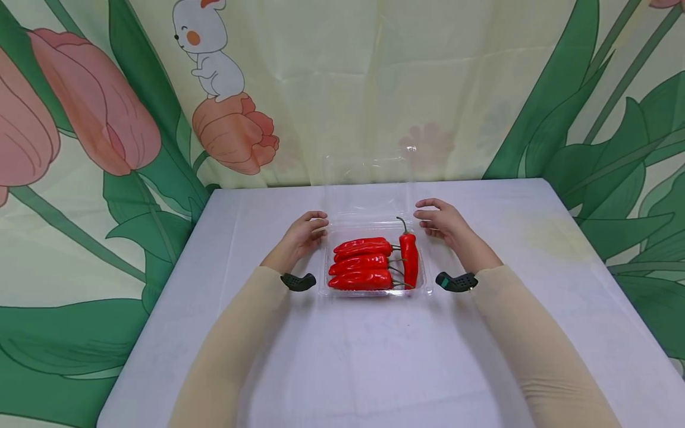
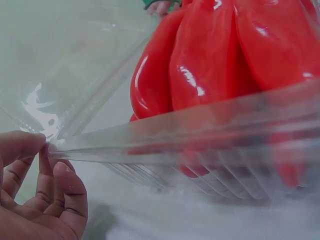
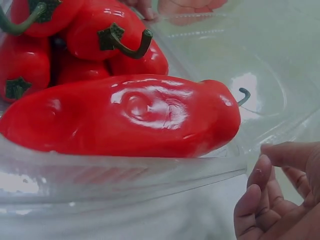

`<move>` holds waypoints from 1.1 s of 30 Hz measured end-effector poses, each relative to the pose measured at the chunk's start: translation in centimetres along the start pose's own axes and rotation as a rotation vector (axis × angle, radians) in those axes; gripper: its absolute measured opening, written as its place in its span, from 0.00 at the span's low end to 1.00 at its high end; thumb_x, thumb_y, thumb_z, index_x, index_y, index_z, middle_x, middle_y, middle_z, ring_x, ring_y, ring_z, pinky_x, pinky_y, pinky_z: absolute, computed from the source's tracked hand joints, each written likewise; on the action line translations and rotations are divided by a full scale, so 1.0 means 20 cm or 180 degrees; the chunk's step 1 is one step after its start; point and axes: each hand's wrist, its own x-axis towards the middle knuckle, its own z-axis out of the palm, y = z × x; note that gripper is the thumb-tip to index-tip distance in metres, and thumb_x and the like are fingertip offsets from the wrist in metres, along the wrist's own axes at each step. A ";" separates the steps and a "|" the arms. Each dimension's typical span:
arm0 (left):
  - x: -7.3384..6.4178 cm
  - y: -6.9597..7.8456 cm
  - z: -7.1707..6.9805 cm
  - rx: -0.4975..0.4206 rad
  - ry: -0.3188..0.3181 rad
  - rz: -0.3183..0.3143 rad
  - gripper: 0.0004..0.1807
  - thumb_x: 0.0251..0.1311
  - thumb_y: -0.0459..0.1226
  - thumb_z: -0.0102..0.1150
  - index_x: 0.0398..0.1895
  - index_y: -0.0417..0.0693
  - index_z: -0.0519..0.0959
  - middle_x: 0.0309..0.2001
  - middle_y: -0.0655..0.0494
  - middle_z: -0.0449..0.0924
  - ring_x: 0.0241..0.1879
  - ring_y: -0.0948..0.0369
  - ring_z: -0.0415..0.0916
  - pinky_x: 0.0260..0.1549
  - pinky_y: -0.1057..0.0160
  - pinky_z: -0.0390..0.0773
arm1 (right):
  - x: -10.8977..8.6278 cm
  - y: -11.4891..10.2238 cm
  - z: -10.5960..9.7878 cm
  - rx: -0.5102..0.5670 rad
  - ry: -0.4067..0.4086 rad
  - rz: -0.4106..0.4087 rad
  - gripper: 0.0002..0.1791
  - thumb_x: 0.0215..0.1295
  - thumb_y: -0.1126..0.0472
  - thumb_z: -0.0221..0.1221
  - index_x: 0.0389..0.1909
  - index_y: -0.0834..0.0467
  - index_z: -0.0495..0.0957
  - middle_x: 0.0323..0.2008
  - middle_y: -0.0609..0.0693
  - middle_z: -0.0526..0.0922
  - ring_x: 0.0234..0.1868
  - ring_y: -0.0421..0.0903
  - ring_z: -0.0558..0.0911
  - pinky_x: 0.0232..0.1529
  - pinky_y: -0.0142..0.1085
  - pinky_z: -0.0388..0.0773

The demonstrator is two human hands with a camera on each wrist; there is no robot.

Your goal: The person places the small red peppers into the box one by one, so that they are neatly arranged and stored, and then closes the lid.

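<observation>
A clear plastic box [image 1: 374, 293] lies on the table with its hinged lid [image 1: 369, 172] swung up and back. Inside are several glossy red chili peppers [image 1: 361, 279], some lying sideways, plus one upright chili pepper [image 1: 409, 258] along the right wall. My left hand [image 1: 302, 238] pinches the plastic at the box's back left corner; in the left wrist view its thumb and finger [image 2: 42, 150] meet there. My right hand [image 1: 446, 223] is at the back right corner, where the thumb and fingertips [image 3: 262, 172] come together at the lid's edge.
A white cloth covers the table [image 1: 348, 356]. Behind it hangs a curtain [image 1: 332, 71] printed with tulips and a rabbit. Each wrist carries a black strap device, one left [image 1: 298, 282] and one right [image 1: 456, 282], beside the box.
</observation>
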 end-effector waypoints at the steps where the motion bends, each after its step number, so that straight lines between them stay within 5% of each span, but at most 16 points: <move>1: 0.00 0.00 0.00 0.0008 -0.0008 0.0016 0.13 0.71 0.38 0.61 0.56 0.54 0.76 0.51 0.54 0.73 0.43 0.57 0.75 0.37 0.70 0.79 | 0.00 0.00 0.00 -0.0016 0.0003 -0.0021 0.26 0.76 0.55 0.59 0.71 0.52 0.67 0.61 0.57 0.74 0.52 0.52 0.77 0.46 0.30 0.81; 9: -0.03 -0.01 -0.01 0.0097 -0.0040 0.0122 0.12 0.70 0.39 0.62 0.54 0.53 0.77 0.52 0.55 0.73 0.43 0.56 0.74 0.39 0.66 0.75 | -0.05 0.02 -0.02 -0.0165 -0.0024 -0.0201 0.25 0.76 0.55 0.58 0.70 0.56 0.68 0.59 0.57 0.75 0.56 0.55 0.76 0.55 0.35 0.80; 15: -0.04 -0.02 -0.02 -0.0043 -0.0240 0.0165 0.12 0.74 0.39 0.54 0.56 0.51 0.76 0.53 0.53 0.75 0.43 0.56 0.74 0.42 0.66 0.74 | -0.09 0.04 -0.03 -0.0286 -0.0055 -0.0288 0.26 0.76 0.55 0.57 0.70 0.58 0.67 0.63 0.59 0.74 0.56 0.56 0.76 0.54 0.35 0.80; 23: -0.06 -0.03 -0.03 -0.0267 -0.0370 0.0097 0.15 0.75 0.48 0.50 0.54 0.52 0.78 0.55 0.53 0.76 0.44 0.56 0.74 0.41 0.66 0.73 | -0.14 0.07 -0.03 -0.0389 -0.0061 -0.0417 0.23 0.76 0.54 0.58 0.65 0.59 0.70 0.61 0.59 0.75 0.55 0.56 0.77 0.56 0.38 0.81; 33: -0.14 -0.05 -0.05 -0.0160 -0.0657 -0.0036 0.17 0.74 0.50 0.48 0.60 0.57 0.72 0.68 0.46 0.70 0.53 0.53 0.70 0.42 0.65 0.77 | -0.18 0.10 -0.04 -0.0469 -0.0131 -0.0399 0.23 0.75 0.55 0.57 0.65 0.62 0.69 0.63 0.62 0.74 0.56 0.57 0.77 0.52 0.33 0.82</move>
